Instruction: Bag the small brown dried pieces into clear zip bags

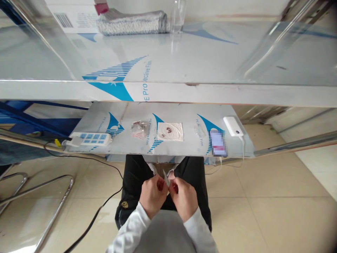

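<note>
Above my lap, my left hand (153,195) and my right hand (184,197) are close together with fingers pinched. A small, thin, whitish piece (165,178), like folded paper or film, sticks up between the fingertips of both hands. Its exact kind I cannot make out, and its lower end is hidden by my fingers. In front of my hands, on the lower shelf (123,147), lies a white tissue (177,131) with several small dark brown bits (169,130) on it. Left of it sits a small clear plastic bag (139,130) with reddish-brown contents.
A white power strip (94,138) lies at the shelf's left end. A phone (218,143) and a white power bank (233,126) with a cable are at the right. The upper shelf (168,66) holds a folded grey cloth (134,23), a clear bottle (178,17) and a box (76,17).
</note>
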A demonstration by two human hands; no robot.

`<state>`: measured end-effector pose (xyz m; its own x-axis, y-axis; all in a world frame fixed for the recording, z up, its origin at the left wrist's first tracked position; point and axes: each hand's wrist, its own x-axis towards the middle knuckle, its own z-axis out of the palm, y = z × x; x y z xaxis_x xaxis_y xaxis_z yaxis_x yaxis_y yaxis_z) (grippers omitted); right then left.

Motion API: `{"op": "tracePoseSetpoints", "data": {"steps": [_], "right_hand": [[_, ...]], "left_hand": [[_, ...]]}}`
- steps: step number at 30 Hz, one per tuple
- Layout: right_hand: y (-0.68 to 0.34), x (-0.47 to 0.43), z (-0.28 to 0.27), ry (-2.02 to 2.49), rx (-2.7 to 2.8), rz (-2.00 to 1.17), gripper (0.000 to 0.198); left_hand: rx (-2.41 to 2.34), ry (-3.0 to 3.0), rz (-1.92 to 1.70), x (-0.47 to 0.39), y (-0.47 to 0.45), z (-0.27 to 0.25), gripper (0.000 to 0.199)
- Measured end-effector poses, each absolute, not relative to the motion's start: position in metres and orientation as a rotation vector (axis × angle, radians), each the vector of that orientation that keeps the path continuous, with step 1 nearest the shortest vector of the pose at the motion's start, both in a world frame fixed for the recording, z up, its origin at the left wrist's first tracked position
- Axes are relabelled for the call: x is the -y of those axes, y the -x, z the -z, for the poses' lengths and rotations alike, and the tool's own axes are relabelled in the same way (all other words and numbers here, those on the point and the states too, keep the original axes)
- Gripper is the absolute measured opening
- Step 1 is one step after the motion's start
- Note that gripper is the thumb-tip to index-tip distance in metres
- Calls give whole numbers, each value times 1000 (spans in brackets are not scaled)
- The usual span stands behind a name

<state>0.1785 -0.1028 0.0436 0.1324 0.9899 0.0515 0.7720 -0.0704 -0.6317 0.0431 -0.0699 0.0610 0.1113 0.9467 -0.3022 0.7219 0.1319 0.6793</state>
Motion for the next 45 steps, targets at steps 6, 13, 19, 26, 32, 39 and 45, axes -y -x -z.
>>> {"op": "tracePoseSetpoints", "data": {"steps": [6, 13, 19, 26, 32, 39, 45], "right_hand": [[-182, 111, -38, 2011, 1727, -140, 18], [-173, 100, -53, 1853, 1713, -184, 7], [-166, 95, -61, 1803, 1646, -209, 6], [-164, 113, -54, 1750, 1634, -356, 9], [-167, 126, -55, 1828, 1630, -409, 13], [-176, 127, -65, 1577, 1616, -505, 13], [-187, 107, -58, 1335, 1672, -809, 98]], "left_hand": [[-1778, -1868, -181, 76, -49, -66, 11], [-1804, -1821, -275, 63, -46, -89, 7], [-1694, -1601, -474, 61, -42, -91, 17], [-1409, -1312, -401, 71, -31, -70, 28], [-1544, -1430, -406, 80, -34, -77, 21], [-1630, -1584, -424, 76, -33, -94, 15], [-1486, -1496, -483, 66, -30, -101, 16]]}}
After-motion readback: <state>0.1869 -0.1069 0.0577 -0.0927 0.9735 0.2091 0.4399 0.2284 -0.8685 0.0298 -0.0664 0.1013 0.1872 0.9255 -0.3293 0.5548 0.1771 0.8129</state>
